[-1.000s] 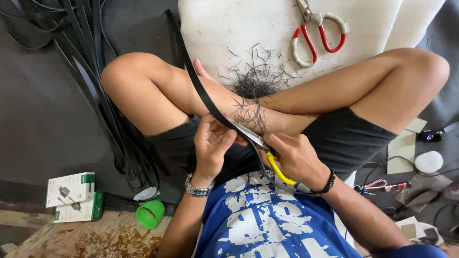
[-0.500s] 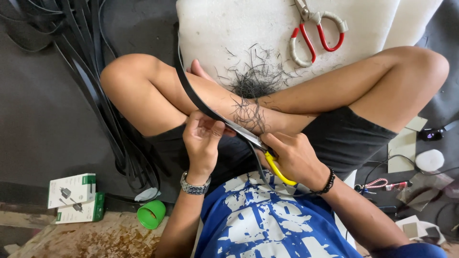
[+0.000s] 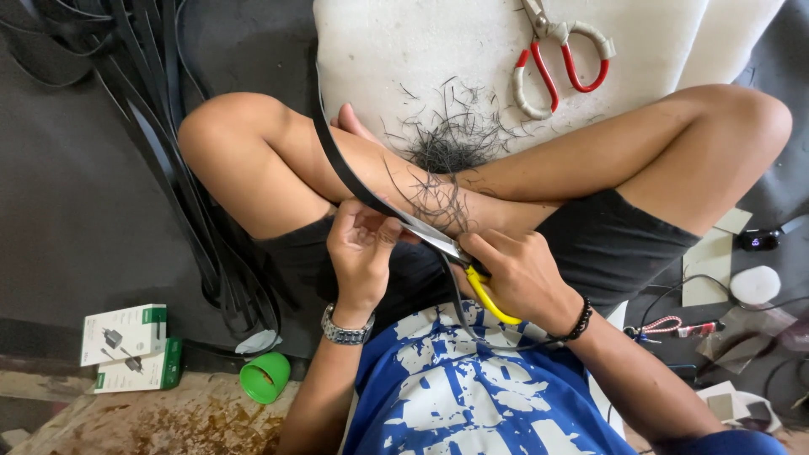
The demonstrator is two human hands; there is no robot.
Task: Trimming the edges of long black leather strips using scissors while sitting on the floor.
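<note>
Pinched between the fingertips of the left hand, a black strap runs up past the knee and down into the blades of yellow-handled scissors, which the right hand grips just beside it, over crossed legs.

Dark grey floor mat fills left side, 9 o'clock. White foam cushion at 12 o'clock, flecked with black trimmings. Loose black strips heaped at 10 o'clock. Stained brown floor at 7 o'clock; two white-and-green boxes stacked there, green cup just beside. Cables and clutter at 4 o'clock. Soft, even daylight.
</note>
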